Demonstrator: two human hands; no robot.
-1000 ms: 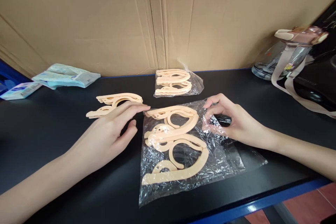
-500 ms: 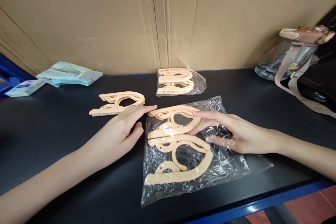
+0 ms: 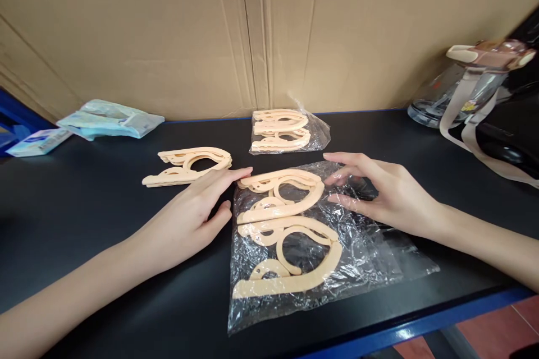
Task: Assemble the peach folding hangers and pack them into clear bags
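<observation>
A clear plastic bag [image 3: 362, 269] lies flat in front of me with beige folding hangers inside, an upper one [image 3: 301, 205] folded and a lower one [image 3: 309, 284] nearer the front edge. My left hand [image 3: 191, 216] rests at the bag's upper left corner, index fingertip touching the end of the upper hanger, thumb apart. Over the bag's right part is my right hand [image 3: 391, 193], fingers spread and curved with nothing gripped. Whether its fingertips touch the plastic I cannot tell. Just behind my left hand lies a loose stack of folded beige hangers [image 3: 164, 178].
A smaller bag of beige hangers [image 3: 282, 129] lies at the back of the black tabletop [image 3: 84, 196]. Tissue packs [image 3: 112, 118] sit at the back left. A clear bottle [image 3: 475, 87] with a strap stands at the right. Cardboard [image 3: 168, 33] rises behind.
My right hand has moved back and slightly right, off the upper hanger, and its fingers have lifted. My left hand stays almost where it was.
</observation>
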